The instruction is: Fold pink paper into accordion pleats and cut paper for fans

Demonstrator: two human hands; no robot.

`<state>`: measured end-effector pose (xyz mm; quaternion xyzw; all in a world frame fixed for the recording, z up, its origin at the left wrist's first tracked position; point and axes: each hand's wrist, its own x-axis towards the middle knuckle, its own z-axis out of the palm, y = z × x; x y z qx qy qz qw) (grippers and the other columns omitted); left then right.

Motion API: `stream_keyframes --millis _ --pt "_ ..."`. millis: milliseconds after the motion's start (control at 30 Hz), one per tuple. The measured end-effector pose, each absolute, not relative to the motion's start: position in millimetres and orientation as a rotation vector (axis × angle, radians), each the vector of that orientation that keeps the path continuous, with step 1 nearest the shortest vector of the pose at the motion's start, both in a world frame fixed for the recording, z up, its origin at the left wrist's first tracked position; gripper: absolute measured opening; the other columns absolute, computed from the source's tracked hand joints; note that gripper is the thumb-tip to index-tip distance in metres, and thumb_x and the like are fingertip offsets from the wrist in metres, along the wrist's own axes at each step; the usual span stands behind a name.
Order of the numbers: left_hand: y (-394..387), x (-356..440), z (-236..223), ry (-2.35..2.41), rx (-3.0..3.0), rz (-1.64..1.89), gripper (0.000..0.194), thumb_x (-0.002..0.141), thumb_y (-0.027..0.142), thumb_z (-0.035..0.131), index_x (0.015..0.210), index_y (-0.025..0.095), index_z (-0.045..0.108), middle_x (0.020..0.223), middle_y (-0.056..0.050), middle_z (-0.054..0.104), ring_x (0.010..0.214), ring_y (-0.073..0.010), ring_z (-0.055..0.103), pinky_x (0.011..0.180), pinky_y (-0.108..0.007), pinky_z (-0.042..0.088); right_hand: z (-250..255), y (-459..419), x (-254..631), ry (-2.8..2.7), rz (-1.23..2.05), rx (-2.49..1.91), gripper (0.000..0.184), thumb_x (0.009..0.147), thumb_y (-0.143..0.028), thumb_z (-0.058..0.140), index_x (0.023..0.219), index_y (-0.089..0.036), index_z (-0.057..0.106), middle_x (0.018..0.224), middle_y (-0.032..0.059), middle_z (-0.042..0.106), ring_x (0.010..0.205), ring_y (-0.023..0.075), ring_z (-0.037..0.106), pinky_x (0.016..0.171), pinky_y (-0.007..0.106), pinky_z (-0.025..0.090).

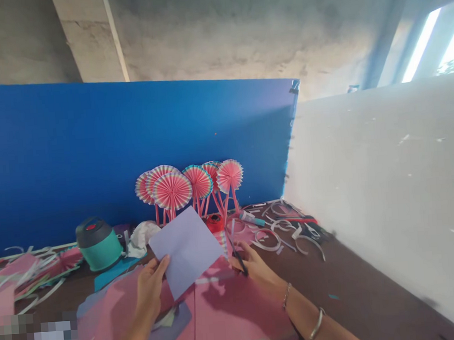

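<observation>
**Lilac paper sheet [186, 250] held up at a craft table**

From the head camera, the sheet is tilted like a diamond above the table, with clock positions taken around it and 12 o'clock pointing away from the wearer. The left hand [152, 289] pinches its lower left edge, with the thumb on top and the fingers loosely apart behind the paper. The right hand [253, 264] is at 3 o'clock, its fingers pressed together around a slim black tool [237, 255]. I cannot tell whether this is scissors or a pen. The tool sits just beside the sheet's right corner, and any contact is hard to tell.

Pink paper sheets [225, 315] lie under the hands at 6 o'clock. At 12 o'clock, pink paper fans on sticks [182, 191] lean against a blue board [93, 148]. A teal lidded container [99, 243] stands at 10 o'clock, with crumpled white material [140, 238] just beside it. Curled paper strips [278, 236] lie at 2 o'clock on the brown tabletop [347, 280], next to a white wall [380, 190]. Two metal bracelets circle the right wrist and forearm, a thin one [286, 295] and a wider one [315, 325].
</observation>
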<state>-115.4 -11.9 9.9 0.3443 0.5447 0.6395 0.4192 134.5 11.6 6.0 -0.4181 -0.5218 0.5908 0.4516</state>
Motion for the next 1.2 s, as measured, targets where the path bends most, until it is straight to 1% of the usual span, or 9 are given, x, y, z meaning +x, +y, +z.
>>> stream_keyframes --millis 133,267,433,600,667,767,867,1033,1200 --pt "-9.3 -122.8 10.8 1.375 0.815 1.700 0.050 0.053 0.049 0.076 0.089 0.015 0.067 0.088 -0.004 0.071 0.081 -0.0210 0.063 0.069 -0.028 0.050 4.1 10.5 135.9 -1.400 1.550 -1.043 0.069 0.061 -0.038 0.075 0.118 -0.017 0.044 0.059 -0.0060 0.055 0.050 0.0094 0.048 0.047 0.021 0.029" --pt "-9.1 -123.8 10.1 1.422 0.849 1.690 0.048 0.056 0.049 0.073 0.090 0.016 0.067 0.092 -0.004 0.071 0.085 -0.0225 0.062 0.070 -0.029 0.050 4.6 6.7 136.1 -1.435 1.629 -1.049 0.079 0.059 -0.037 0.076 0.124 -0.015 0.038 0.061 -0.0076 0.052 0.050 0.0080 0.045 0.048 0.021 0.030" --pt "-10.7 -122.2 11.7 1.461 0.927 1.684 0.047 0.059 0.050 0.071 0.091 0.016 0.068 0.098 -0.005 0.070 0.091 -0.0236 0.061 0.072 -0.028 0.049 6.7 2.0 135.6 -1.460 1.618 -1.024 0.080 0.060 -0.035 0.076 0.127 -0.017 0.036 0.064 -0.0071 0.052 0.056 0.0087 0.046 0.052 0.022 0.033" --pt "-9.2 -124.6 8.7 1.519 0.927 1.694 0.046 0.060 0.051 0.069 0.089 0.015 0.068 0.092 -0.006 0.071 0.083 -0.0227 0.061 0.064 -0.027 0.048 5.2 4.6 135.4 -1.461 1.614 -1.028 0.086 0.059 -0.037 0.077 0.130 -0.018 0.032 0.061 -0.0089 0.049 0.051 0.0079 0.043 0.049 0.022 0.030" --pt "-7.8 -125.5 6.7 1.511 0.925 1.705 0.046 0.060 0.051 0.069 0.089 0.015 0.069 0.091 -0.006 0.071 0.081 -0.0221 0.061 0.063 -0.028 0.047 2.9 6.2 135.8 -1.477 1.608 -1.031 0.086 0.060 -0.036 0.077 0.131 -0.019 0.031 0.061 -0.0088 0.049 0.051 0.0078 0.042 0.049 0.022 0.029" --pt "-6.7 -125.5 5.3 1.462 0.911 1.726 0.046 0.059 0.049 0.069 0.090 0.015 0.069 0.095 -0.007 0.070 0.084 -0.0225 0.061 0.068 -0.029 0.048 -1.8 8.1 136.5 -1.482 1.610 -1.017 0.084 0.060 -0.036 0.077 0.130 -0.019 0.033 0.061 -0.0085 0.049 0.052 0.0077 0.041 0.049 0.022 0.029" --pt "-7.9 -123.7 7.9 1.488 0.926 1.709 0.044 0.059 0.049 0.068 0.089 0.015 0.068 0.096 -0.006 0.070 0.086 -0.0230 0.061 0.068 -0.029 0.048 -5.7 9.3 136.9 -1.466 1.638 -0.988 0.083 0.060 -0.037 0.077 0.129 -0.018 0.034 0.059 -0.0093 0.046 0.052 0.0076 0.040 0.049 0.022 0.027" --pt "-11.8 -118.3 16.4 1.541 0.925 1.681 0.046 0.055 0.049 0.067 0.086 0.015 0.068 0.089 -0.006 0.071 0.084 -0.0238 0.061 0.063 -0.028 0.048 -7.5 9.6 137.6 -1.474 1.635 -0.979 0.084 0.060 -0.040 0.077 0.129 -0.020 0.035 0.063 -0.0077 0.048 0.055 0.0081 0.041 0.051 0.022 0.029" --pt "-11.8 -116.0 16.6 1.516 0.908 1.666 0.045 0.053 0.048 0.068 0.083 0.014 0.068 0.082 -0.005 0.071 0.076 -0.0219 0.060 0.059 -0.027 0.047 -7.1 9.0 137.4 -1.483 1.598 -1.045 0.079 0.061 -0.037 0.076 0.127 -0.020 0.037 0.064 -0.0066 0.051 0.054 0.0083 0.042 0.050 0.022 0.028"
